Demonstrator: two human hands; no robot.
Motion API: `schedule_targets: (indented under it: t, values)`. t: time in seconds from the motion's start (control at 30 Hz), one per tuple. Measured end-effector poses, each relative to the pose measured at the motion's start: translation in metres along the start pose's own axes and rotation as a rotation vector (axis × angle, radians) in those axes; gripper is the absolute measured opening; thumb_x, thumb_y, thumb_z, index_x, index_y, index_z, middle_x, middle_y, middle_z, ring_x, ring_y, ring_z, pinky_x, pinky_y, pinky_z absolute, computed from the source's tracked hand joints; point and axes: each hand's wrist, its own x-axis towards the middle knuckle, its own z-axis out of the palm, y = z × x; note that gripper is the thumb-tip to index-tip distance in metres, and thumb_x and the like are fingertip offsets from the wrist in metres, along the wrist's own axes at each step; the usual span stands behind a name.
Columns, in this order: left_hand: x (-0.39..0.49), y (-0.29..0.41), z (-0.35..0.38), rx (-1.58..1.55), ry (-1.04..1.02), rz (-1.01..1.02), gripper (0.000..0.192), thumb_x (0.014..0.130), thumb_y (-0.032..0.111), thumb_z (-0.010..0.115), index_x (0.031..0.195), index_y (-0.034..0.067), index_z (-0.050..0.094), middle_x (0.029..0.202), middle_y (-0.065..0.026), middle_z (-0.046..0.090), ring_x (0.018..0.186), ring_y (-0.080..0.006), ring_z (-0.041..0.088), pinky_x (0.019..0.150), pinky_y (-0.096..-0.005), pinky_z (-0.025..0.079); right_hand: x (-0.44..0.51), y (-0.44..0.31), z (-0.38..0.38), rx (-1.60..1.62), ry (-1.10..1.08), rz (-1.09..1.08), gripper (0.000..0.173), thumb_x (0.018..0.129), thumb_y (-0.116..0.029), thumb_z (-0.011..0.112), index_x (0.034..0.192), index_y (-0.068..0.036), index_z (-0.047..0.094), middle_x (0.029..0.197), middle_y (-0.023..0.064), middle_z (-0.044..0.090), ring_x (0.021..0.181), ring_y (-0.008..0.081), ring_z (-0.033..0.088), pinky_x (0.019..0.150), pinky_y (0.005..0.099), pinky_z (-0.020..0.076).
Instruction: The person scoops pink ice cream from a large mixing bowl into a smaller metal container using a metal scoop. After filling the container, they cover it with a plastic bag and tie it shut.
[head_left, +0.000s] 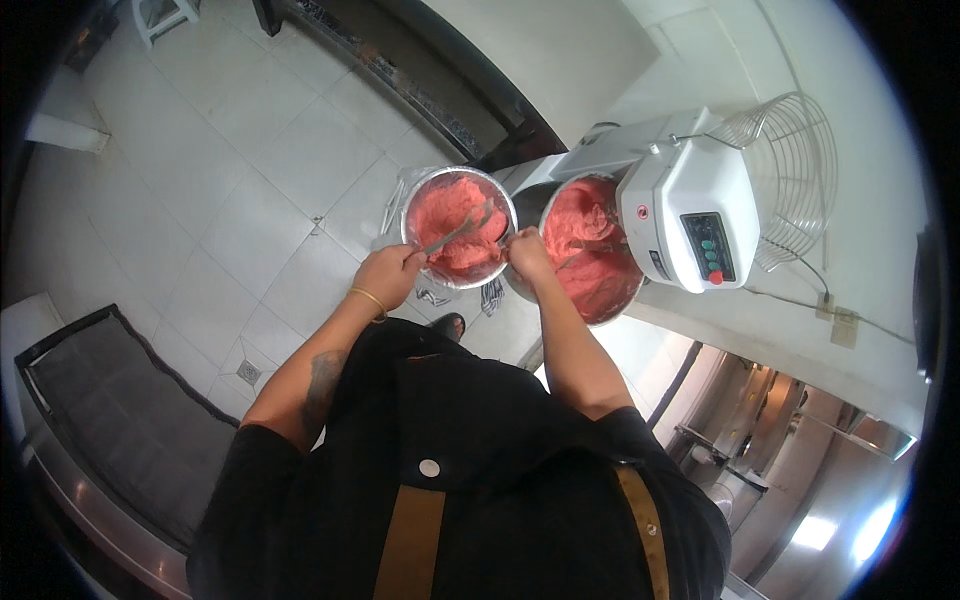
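Note:
My left hand (388, 276) grips the handle of a spatula-like utensil (450, 238), whose smeared blade lies over pink dough (442, 214) in a round metal bowl (405, 225). Clear plastic lines this bowl and hangs over its edge. At the bowl's right rim, my right hand (527, 253) is closed; its fingertips are partly hidden. Just right of that hand is the metal mixing bowl (639, 289) of a white spiral mixer (675, 210), with more pink dough (581, 281) around its metal mixing arm.
The mixer's wire guard (795, 172) is raised by the wall. A cord (787, 300) runs to a wall outlet (845, 327). A dark-framed table (450, 67) stands beyond the bowls, and a striped cloth (492, 296) shows below. A grey mat-like panel (135, 412) lies at left; a floor drain (248, 371) is nearby.

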Motion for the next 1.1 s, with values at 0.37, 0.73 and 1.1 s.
schedule_targets:
  t: [0.37, 0.73, 1.1]
  values:
    - [-0.064, -0.013, 0.045, -0.201, 0.225, -0.075, 0.035, 0.104, 0.031, 0.057, 0.095, -0.001, 0.068, 0.081, -0.0228, 0.065, 0.075, -0.0397, 0.063, 0.071, -0.0451, 0.050, 0.030, -0.025, -0.011, -0.579, -0.239, -0.516, 0.028, 0.101, -0.023, 0.052, 0.101, 0.002, 0.063, 0.076, 0.0187, 0.066, 0.057, 0.0324, 0.063, 0.054, 0.0456, 0.0484]
    - [-0.091, 0.040, 0.148, -0.391, 0.445, -0.142, 0.027, 0.106, 0.027, 0.055, 0.109, 0.001, 0.063, 0.081, -0.0235, 0.066, 0.078, -0.0438, 0.067, 0.070, -0.0459, 0.051, 0.033, -0.069, -0.016, 0.200, -0.495, 0.220, 0.016, 0.095, -0.012, 0.037, 0.088, -0.010, 0.051, 0.059, 0.0025, 0.048, 0.040, 0.0112, 0.032, 0.038, 0.0318, 0.0215]
    - [-0.058, 0.031, 0.233, -0.331, 0.566, -0.211, 0.024, 0.106, 0.028, 0.054, 0.113, 0.006, 0.059, 0.078, -0.0232, 0.068, 0.082, -0.0478, 0.069, 0.070, -0.0561, 0.052, 0.041, -0.070, -0.023, 0.211, -0.534, 0.226, 0.015, 0.101, -0.018, 0.036, 0.099, -0.014, 0.050, 0.059, 0.0004, 0.043, 0.039, 0.0089, 0.026, 0.037, 0.0289, 0.0181]
